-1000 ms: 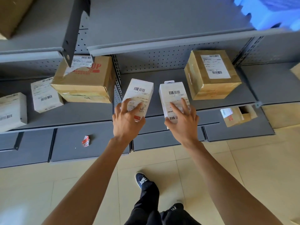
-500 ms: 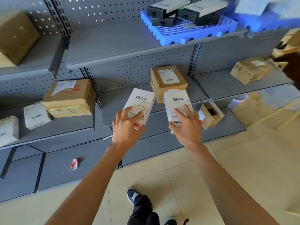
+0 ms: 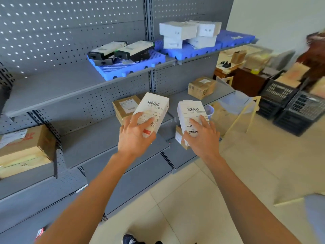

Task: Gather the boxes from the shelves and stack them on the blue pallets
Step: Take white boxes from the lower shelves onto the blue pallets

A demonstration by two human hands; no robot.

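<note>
A white labelled box (image 3: 152, 111) is gripped from above by the left hand (image 3: 134, 136), fingers spread over its label, and a second white box (image 3: 192, 115) is held the same way by the right hand (image 3: 202, 136); both are carried clear of the shelves. At one o'clock from the hands a blue pallet (image 3: 233, 38) is part-filled with white boxes (image 3: 188, 33); at eleven o'clock another pallet (image 3: 112, 72) bears black cases (image 3: 121, 51). With each box held one-handed, a slip is judged possible on the reach upward, and the loose white stack could be knocked askew.
</note>
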